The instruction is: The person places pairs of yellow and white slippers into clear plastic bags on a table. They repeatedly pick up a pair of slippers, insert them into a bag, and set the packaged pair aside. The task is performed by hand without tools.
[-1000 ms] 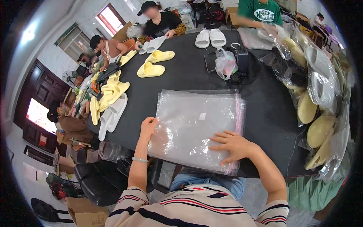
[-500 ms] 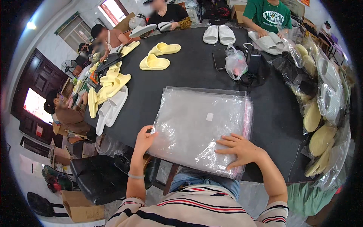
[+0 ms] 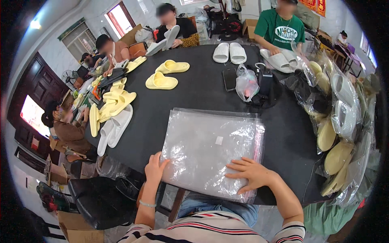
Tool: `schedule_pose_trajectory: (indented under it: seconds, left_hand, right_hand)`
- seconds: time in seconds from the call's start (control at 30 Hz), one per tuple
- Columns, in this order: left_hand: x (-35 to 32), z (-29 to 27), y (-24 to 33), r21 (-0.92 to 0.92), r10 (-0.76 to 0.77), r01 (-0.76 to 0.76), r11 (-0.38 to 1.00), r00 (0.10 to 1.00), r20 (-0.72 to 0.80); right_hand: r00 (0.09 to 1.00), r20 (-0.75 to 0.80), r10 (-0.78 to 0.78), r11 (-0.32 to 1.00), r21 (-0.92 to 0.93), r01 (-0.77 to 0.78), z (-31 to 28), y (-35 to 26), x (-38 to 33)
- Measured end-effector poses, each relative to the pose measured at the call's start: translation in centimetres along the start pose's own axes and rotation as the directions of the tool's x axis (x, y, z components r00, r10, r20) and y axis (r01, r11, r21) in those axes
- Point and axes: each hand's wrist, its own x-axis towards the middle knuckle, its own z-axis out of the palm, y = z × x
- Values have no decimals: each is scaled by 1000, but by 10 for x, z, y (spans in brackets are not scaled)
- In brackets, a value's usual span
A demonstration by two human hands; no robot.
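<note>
A flat stack of clear plastic bags lies on the black table in front of me, with a small white label on top and a pink strip along its right side. My right hand rests flat on the stack's lower right part, fingers spread. At the stack's lower left edge is my left hand, its thumb held apart from the fingers and touching the edge. Neither hand shows anything gripped in it.
Yellow slippers and white slippers stand on the black table. Bagged slippers pile up along the right edge. A phone and a small plastic bag lie beyond the stack. Several people work around the table.
The view has tilted upward, so the table sits lower in the picture. Both hands stay at the stack. At the back, a person has raised a grey slipper more upright.
</note>
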Motion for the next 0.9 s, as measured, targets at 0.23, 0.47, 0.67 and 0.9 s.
schedule_pose_trajectory:
  seconds: [0.23, 0.47, 0.67, 0.9]
  left_hand:
    - [35, -34, 41, 177, 390, -370, 912, 916, -97]
    - [68, 14, 82, 71, 483, -486, 871, 874, 54]
    - [63, 48, 62, 139, 321, -332, 933, 942, 96]
    - [61, 47, 58, 74, 246, -262, 962, 954, 172]
  right_hand:
    - [1000, 18, 5, 1000, -9, -5, 0, -2, -1]
    - [999, 22, -29, 999, -44, 30, 3, 2, -1]
    - [999, 48, -7, 1000, 8, 7, 2, 0, -2]
    - [871, -464, 163, 961, 276, -33, 7, 23, 0]
